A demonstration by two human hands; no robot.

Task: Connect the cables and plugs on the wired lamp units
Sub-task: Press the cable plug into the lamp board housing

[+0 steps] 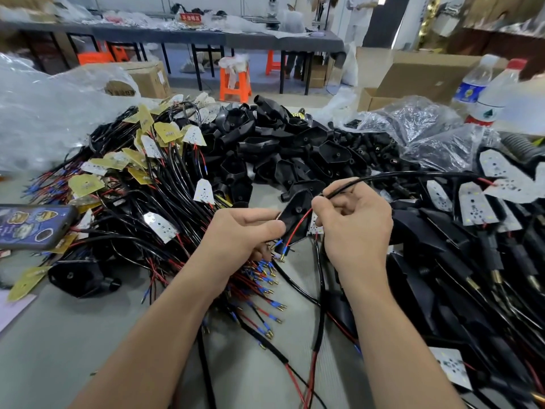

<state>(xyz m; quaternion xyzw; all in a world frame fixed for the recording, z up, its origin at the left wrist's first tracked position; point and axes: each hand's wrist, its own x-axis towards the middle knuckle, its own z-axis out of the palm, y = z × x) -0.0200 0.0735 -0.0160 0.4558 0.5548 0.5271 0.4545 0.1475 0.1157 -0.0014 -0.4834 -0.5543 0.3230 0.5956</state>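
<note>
a small red sign (190, 17) near the far table's (147, 35) back edge bore white characters, seemingly 不合格区; bottle labels (469, 91) were unreadable.

Bare table (73, 335) beside wire heap (141, 208)

A long grey table (153, 35) is running across the back of the room, orange stools (236, 82) are standing on the pale floor (253, 57) before it, and cardboard boxes (427, 79) are sitting at right; a person in white (358, 25) is standing beyond.
</note>
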